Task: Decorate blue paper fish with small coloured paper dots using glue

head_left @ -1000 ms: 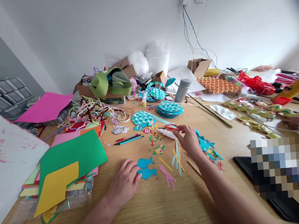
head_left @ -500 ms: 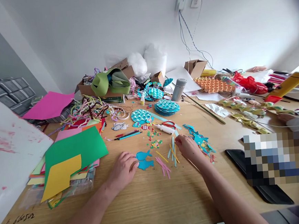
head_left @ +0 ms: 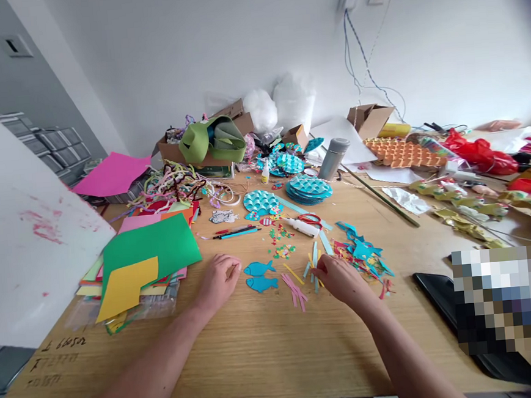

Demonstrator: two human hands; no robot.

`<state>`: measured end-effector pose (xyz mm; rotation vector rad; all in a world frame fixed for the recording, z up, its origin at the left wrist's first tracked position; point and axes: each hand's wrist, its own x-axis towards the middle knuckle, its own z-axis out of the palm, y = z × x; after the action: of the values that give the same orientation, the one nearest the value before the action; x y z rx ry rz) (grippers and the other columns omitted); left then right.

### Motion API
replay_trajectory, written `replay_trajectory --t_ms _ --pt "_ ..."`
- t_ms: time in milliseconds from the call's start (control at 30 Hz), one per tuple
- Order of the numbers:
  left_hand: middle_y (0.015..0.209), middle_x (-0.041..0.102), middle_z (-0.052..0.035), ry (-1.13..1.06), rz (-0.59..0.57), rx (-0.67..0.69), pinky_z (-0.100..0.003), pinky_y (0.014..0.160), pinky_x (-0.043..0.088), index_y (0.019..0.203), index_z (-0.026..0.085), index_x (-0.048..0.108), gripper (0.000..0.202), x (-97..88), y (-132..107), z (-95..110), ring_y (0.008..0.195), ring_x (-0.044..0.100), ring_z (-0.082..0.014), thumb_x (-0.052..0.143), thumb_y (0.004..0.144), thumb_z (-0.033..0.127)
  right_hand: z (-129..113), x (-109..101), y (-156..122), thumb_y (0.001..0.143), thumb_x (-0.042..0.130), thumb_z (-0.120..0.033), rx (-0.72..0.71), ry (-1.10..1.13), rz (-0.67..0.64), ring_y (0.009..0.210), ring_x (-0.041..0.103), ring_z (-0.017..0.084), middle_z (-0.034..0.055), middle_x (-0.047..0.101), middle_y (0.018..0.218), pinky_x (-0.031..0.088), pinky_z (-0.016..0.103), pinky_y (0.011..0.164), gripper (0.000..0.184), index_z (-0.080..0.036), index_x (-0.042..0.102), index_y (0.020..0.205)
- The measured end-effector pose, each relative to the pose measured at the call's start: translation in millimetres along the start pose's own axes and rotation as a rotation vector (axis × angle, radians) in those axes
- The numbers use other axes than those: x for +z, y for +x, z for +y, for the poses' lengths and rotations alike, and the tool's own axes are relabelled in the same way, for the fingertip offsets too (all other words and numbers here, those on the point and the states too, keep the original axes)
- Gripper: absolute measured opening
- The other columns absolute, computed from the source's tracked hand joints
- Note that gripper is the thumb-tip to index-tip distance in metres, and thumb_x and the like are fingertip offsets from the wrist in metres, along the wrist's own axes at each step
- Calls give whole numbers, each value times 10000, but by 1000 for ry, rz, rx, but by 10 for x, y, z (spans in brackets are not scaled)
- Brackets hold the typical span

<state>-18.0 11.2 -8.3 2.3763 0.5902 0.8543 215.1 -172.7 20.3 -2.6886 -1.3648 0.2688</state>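
Two blue paper fish [head_left: 260,276] lie side by side on the wooden table [head_left: 268,352]. My left hand [head_left: 218,280] rests just left of them, fingers curled loosely, holding nothing I can see. My right hand [head_left: 340,278] lies to their right, fingertips pinched down among thin paper strips [head_left: 314,262] of blue, yellow and pink. What the fingers hold is too small to make out. Red-handled scissors [head_left: 310,220] and a white glue bottle [head_left: 301,226] lie farther back.
A stack of coloured paper, green and yellow on top [head_left: 146,260], sits at the left. Blue scalloped discs [head_left: 308,189], a grey flask [head_left: 332,158], pipe cleaners [head_left: 177,184], cardboard boxes and an orange egg tray [head_left: 400,151] crowd the back. A black tablet [head_left: 438,296] lies at the right.
My right hand has drawn back from the scissors and glue to the paper strips near me. My left hand has come off the blue fish and now lies beside them.
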Motion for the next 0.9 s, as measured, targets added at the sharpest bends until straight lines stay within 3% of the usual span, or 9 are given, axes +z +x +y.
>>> replay_trajectory --t_ms 167,367,600,767,900 --pt "894 688 -34 32 25 -65 -320 834 490 851 199 634 108 22 9 -24 883 610 -170 537 844 151 -50 96 -43 889 472 -201 4 -106 16 820 615 229 138 651 878 361 291 675 148 -102 581 883" --pt "898 686 -36 54 29 -96 -321 844 485 855 195 632 104 67 -2 -43 895 611 -174 540 836 150 -27 136 -41 903 407 -155 0 -126 20 828 627 227 131 660 841 353 287 655 187 -111 584 864" --pt "943 695 -38 30 -36 -164 -302 889 471 850 204 653 108 47 39 -61 939 621 -171 561 814 159 -50 99 -73 915 398 -160 -3 -111 45 836 609 219 127 648 877 348 283 663 187 -109 576 889" --pt "923 707 -37 21 -147 -240 -303 860 481 807 201 682 84 -24 175 -21 919 640 -190 604 778 210 -213 47 -76 906 472 -214 -138 -6 109 917 559 210 95 626 925 362 269 774 142 -146 597 908" --pt "911 710 -52 -45 -88 -344 -281 786 510 841 175 676 105 10 313 -16 834 658 -174 607 764 193 -378 116 -16 898 485 -233 -231 -126 105 939 536 231 121 607 956 362 299 807 160 -133 603 945"
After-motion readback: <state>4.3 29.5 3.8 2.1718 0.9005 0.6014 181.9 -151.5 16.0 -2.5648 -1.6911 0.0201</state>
